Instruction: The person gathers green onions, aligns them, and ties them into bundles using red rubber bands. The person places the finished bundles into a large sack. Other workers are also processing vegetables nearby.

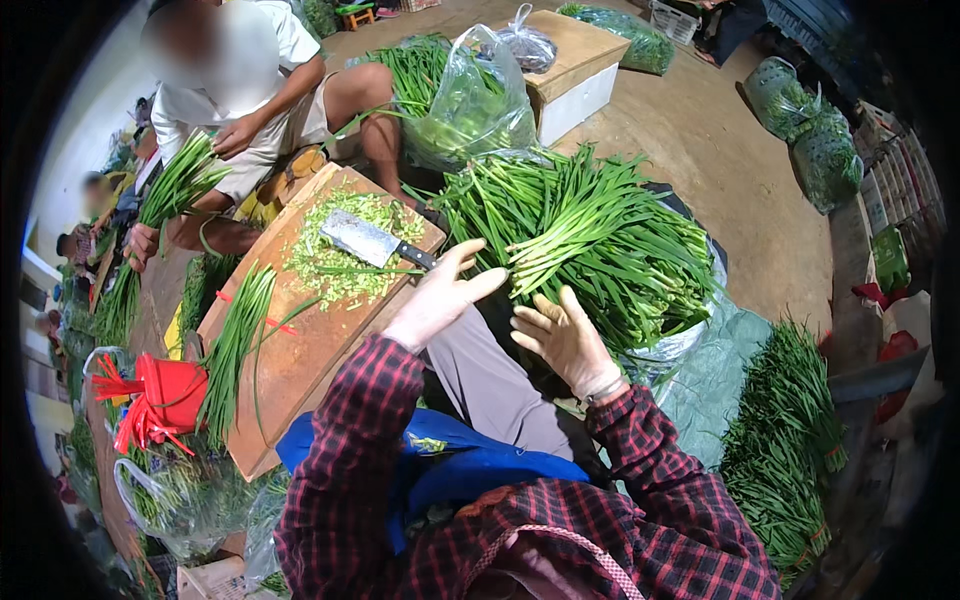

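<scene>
Both my hands wear pale thin gloves. My left hand (pixel 455 289) has its fingers spread, held above my lap between the board and the greens. My right hand (pixel 564 339) is at the near edge of the pile, palm turned inward and fingers apart. Just beyond them a loose bunch of garlic chives (pixel 570 240), pale stem ends toward me, lies on a large heap of chives (pixel 660 270). A cleaver (pixel 364 238) rests on the wooden board (pixel 315 360) among chopped stem ends (pixel 330 281), its handle partly behind my left hand. Chives (pixel 244 322) lie across a red tie strip (pixel 281 324).
Across the board a seated person (pixel 247 112) holds chives (pixel 176 180). A red bucket (pixel 172 394) with red ties stands left. Tied bundles (pixel 780 435) lie at right on green sheeting (pixel 712 367). A plastic bag of chives (pixel 480 105) stands beside a wooden-topped box (pixel 574 45).
</scene>
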The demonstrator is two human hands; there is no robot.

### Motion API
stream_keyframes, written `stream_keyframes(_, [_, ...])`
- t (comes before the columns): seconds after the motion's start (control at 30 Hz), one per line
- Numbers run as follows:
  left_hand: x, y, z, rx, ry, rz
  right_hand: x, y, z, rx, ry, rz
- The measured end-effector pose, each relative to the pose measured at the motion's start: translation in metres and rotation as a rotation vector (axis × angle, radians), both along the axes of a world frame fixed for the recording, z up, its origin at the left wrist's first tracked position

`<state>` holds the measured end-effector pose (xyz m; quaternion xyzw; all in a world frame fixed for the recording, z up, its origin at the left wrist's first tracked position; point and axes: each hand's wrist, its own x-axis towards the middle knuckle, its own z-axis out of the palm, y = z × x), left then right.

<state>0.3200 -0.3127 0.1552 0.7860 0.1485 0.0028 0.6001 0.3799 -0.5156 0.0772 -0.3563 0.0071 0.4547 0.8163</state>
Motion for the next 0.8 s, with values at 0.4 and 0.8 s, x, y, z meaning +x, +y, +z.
stream_keyframes(0.4, [0.035, -0.090, -0.059, 0.793, -0.420, -0.068, 0.051, 0.031, -0.026, 0.209, 0.361, -0.216])
stream_keyframes(0.8, [-0.103, -0.047, -0.003, -0.118, -0.158, 0.037, -0.007, 0.011, 0.091, 0.394, 0.070, -0.006])
